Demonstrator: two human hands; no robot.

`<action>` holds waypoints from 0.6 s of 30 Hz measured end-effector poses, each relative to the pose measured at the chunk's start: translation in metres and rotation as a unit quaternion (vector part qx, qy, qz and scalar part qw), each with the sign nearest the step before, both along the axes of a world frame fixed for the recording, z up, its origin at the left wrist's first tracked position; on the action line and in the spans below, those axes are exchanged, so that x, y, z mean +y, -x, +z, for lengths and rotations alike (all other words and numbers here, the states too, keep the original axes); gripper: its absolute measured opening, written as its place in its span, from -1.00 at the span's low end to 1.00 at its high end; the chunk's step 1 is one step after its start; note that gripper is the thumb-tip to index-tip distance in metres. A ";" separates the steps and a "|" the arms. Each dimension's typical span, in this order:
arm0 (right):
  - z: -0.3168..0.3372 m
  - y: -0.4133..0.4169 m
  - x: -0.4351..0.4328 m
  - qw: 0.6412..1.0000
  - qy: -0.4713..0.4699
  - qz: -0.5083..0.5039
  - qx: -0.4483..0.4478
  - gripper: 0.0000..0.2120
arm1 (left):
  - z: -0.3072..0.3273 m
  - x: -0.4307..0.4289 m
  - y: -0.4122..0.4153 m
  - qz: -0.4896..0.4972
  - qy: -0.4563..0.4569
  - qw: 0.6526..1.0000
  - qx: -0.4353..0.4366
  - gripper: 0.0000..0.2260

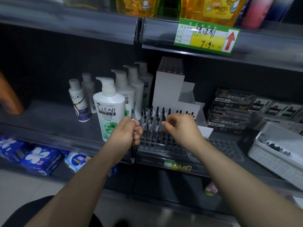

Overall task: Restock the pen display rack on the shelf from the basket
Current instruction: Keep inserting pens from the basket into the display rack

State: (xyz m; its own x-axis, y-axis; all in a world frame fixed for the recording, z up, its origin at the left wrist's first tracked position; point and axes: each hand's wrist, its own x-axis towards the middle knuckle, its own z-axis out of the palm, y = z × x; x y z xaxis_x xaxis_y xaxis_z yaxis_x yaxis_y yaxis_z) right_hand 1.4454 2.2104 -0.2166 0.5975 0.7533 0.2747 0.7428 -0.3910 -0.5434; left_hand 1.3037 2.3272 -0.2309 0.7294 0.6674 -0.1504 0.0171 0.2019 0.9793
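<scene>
**Head view, left to right.** Soft blue film-wrapped packs point(39, 157) lie on the lower shelf. On the dark, matte metal shelf point(49, 118) stand glossy white pump bottles point(109, 108), rounded at the shoulder, with open shelf surface to their left. The left hand point(126, 133) grips a slim pen point(133, 153) upright. Its fingers point(138, 133) curl round the clear barrel, and the dark tip points down past the shelf's front edge. Just beside it sits the pen display rack point(226, 148), a clear plastic tray of round sockets. Dark-capped pens point(157, 118) stand in its left part, while the right part shows open sockets. The right hand point(182, 126) hovers over the standing pens with its fingers point(165, 123) curled close together; whether they pinch a pen cannot be told. Behind the rack rises a white stepped cardboard stand point(165, 89). Black rectangular boxes point(229, 110) follow. At far right, near the shelf's front edge, the white lattice-walled basket point(270, 163) holds dark pens point(277, 147).
</scene>
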 end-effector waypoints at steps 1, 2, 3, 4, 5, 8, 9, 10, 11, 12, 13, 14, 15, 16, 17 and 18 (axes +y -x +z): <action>-0.001 0.001 0.001 1.000 0.010 -0.001 -0.005 -0.79 | 0.000 -0.001 0.002 -0.005 -0.019 1.000 0.000 -0.80; -0.002 0.002 0.002 1.000 0.018 -0.002 -0.010 -0.79 | 0.000 -0.002 0.004 -0.010 -0.031 0.999 -0.001 -0.80; -0.003 0.003 0.003 1.000 0.023 -0.005 -0.012 -0.79 | 0.000 -0.002 0.005 -0.016 -0.032 0.999 -0.008 -0.82; -0.003 0.003 0.003 1.000 0.025 -0.010 -0.011 -0.79 | -0.001 -0.001 0.006 -0.020 -0.028 0.999 -0.018 -0.84; -0.004 0.003 0.003 1.000 0.025 -0.016 -0.006 -0.79 | -0.001 0.000 0.006 -0.024 -0.023 0.999 -0.027 -0.86; -0.003 0.004 0.003 0.999 0.020 -0.025 0.008 -0.80 | -0.002 0.003 0.007 -0.023 -0.033 0.999 -0.024 -0.89; -0.003 0.004 0.002 0.999 0.021 -0.027 0.013 -0.80 | -0.002 0.003 0.008 -0.024 -0.037 0.999 -0.018 -0.88; -0.002 0.005 0.002 0.999 0.022 -0.028 0.016 -0.81 | -0.002 0.002 0.009 -0.027 -0.039 0.999 -0.013 -0.88; -0.002 0.005 0.001 0.999 0.025 -0.029 0.017 -0.81 | -0.001 0.001 0.009 -0.031 -0.039 0.999 -0.010 -0.89; -0.001 0.005 0.001 0.999 0.026 -0.030 0.016 -0.82 | -0.001 0.000 0.010 -0.036 -0.036 0.999 -0.009 -0.90; 0.000 0.006 -0.001 0.999 0.026 -0.033 0.015 -0.83 | 0.000 -0.002 0.010 -0.040 -0.033 0.999 -0.011 -0.92; 0.002 0.006 -0.002 0.999 0.020 -0.037 0.013 -0.83 | 0.001 -0.003 0.010 -0.042 -0.029 0.999 -0.012 -0.93; 0.004 0.006 -0.004 0.999 0.009 -0.041 0.013 -0.81 | 0.001 -0.005 0.010 -0.042 -0.028 0.999 -0.012 -0.93; 0.007 0.006 -0.006 0.999 -0.007 -0.043 0.015 -0.81 | 0.001 -0.006 0.010 -0.041 -0.029 0.999 -0.009 -0.92; 0.010 0.007 -0.008 0.999 -0.028 -0.038 0.025 -0.82 | 0.001 -0.007 0.010 -0.041 -0.034 0.999 -0.004 -0.89; 0.013 0.009 -0.009 0.997 -0.049 -0.024 0.050 -0.84 | 0.000 -0.008 0.009 -0.041 -0.040 0.998 0.002 -0.87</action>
State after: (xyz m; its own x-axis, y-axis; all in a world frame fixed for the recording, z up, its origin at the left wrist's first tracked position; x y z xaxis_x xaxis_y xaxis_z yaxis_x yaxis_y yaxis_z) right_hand 1.4368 2.2011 -0.2037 0.6598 0.6962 0.2829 0.6652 -0.3659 -0.6508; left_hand 1.2950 2.3187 -0.2308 0.7823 0.6147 -0.1012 0.0335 0.1207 0.9921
